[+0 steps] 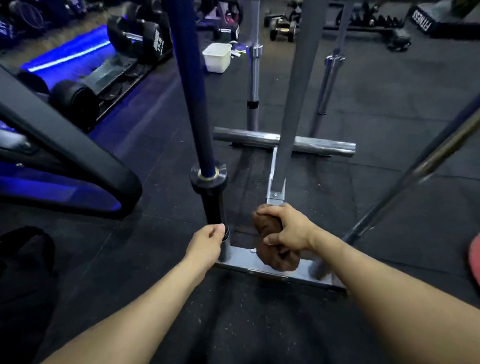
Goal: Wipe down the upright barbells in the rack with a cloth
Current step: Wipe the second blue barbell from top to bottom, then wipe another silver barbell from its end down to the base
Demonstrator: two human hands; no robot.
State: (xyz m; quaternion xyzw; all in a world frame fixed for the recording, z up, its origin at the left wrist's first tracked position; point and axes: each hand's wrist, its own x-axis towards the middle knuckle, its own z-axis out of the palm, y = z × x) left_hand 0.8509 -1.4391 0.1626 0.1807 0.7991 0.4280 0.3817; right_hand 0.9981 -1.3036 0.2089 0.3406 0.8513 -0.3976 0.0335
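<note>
we see the blue barbell (190, 82) standing upright in the rack (267, 268). our left hand (207, 245) curls around its black sleeve base, while just right of the barbell our right hand (287, 229) grips a bunched brown cloth (275, 252) over the rack's base.
</note>
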